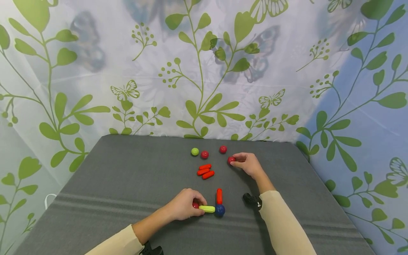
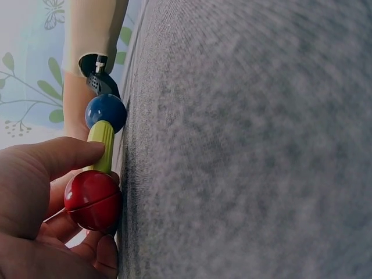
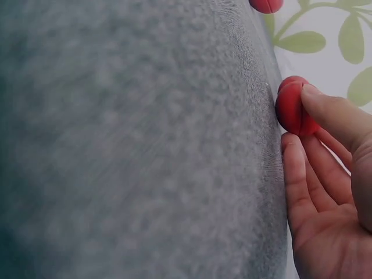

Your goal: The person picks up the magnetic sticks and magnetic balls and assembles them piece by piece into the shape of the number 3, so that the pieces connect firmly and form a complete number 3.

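Note:
Near the front of the table my left hand (image 1: pixel 186 205) grips a yellow-green ribbed rod (image 1: pixel 208 209), its thumb lying on the rod. A red ball (image 2: pixel 93 200) with a seam sits at the rod's near end, within the curl of the fingers. At the other end is a blue ball (image 1: pixel 219 210), from which a red rod (image 1: pixel 219 196) points away toward the back. Farther back on the right, my right hand (image 1: pixel 250 164) pinches another red ball (image 3: pixel 295 109) between thumb and fingers, close against the grey tabletop.
Three red rods (image 1: pixel 203 171) lie side by side mid-table. Behind them are a green ball (image 1: pixel 194 151) and two red balls, one nearer the middle (image 1: pixel 204 154) and one to its right (image 1: pixel 223 149). A leaf-patterned curtain (image 1: pixel 146 88) rises behind the grey table (image 1: pixel 127 166).

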A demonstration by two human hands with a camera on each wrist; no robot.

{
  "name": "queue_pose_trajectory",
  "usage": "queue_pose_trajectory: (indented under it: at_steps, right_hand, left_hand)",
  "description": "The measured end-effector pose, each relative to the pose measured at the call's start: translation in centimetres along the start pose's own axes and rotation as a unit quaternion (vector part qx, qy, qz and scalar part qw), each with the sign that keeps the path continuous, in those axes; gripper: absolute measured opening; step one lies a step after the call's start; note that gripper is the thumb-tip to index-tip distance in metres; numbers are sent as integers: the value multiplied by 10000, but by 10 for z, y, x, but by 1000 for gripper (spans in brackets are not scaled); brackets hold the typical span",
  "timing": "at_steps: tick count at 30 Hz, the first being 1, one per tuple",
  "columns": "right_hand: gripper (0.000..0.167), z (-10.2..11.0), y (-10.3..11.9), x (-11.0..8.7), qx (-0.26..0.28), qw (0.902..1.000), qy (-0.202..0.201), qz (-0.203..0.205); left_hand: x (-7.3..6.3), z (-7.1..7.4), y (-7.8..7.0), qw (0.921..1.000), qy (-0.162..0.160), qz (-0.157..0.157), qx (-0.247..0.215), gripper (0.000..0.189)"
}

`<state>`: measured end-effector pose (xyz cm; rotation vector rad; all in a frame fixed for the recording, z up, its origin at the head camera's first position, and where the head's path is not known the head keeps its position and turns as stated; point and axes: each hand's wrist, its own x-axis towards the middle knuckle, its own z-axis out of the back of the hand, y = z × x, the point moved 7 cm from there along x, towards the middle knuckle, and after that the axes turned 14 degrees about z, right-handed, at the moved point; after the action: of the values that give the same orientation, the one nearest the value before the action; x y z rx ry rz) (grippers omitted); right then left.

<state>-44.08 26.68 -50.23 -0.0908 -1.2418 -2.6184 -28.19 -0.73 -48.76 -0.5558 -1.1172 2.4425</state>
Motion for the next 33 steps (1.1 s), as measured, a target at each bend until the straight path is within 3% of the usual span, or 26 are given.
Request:
queue_pose_trajectory:
  at_steps: [11, 33]
  right_hand:
    - [39, -8, 11, -12, -75, 9993, 352, 46]
    - [35, -33, 41, -43, 329, 9934, 1048, 326]
  left_hand:
    - [0, 0, 0, 10000, -19, -63, 8, 12]
    - [0, 0, 1, 10000, 17, 67, 8, 11]
